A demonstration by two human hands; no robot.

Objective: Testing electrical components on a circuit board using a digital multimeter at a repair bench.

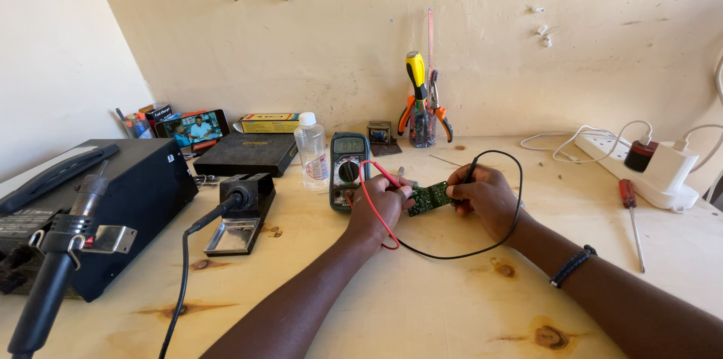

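Note:
A small green circuit board (430,197) is held up between my two hands above the wooden table (422,306). My left hand (380,207) grips the red probe (386,175), its tip against the board's left edge. My right hand (486,195) grips the black probe (471,172) and touches the board's right side. Red and black leads loop from the probes under my hands toward a green multimeter (349,169) lying just left of my left hand.
A soldering iron rests in its stand (242,212), next to a black hot-air station (113,201) with its handle (56,268). Behind are a clear bottle (312,152), a black case (245,153), a phone (193,128) and a tool holder (422,114). A white power strip (655,171) and a screwdriver (631,216) lie right.

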